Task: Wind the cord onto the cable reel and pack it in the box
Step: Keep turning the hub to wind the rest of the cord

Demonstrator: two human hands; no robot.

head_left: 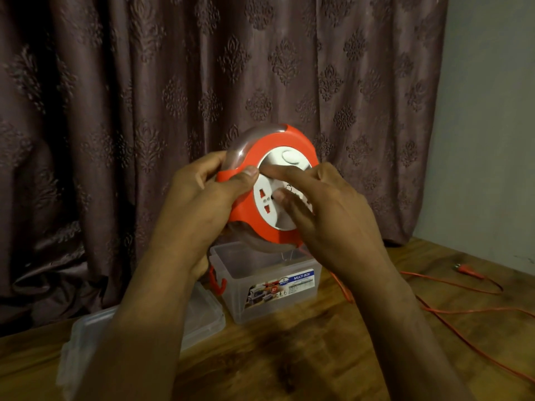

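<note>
Plainly, the right hand lays straight fingers on the reel's smooth white socket disc while the left hand grips its glossy orange rim, held above the clear plastic box. Most of the thin orange cord lies slack across the wooden surface, so it could kink, or its plug could snag, during winding.

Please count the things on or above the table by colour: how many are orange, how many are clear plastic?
Orange: 2, the cable reel and the cord with its plug
Clear plastic: 2, the box and the lid
Total: 4
</note>
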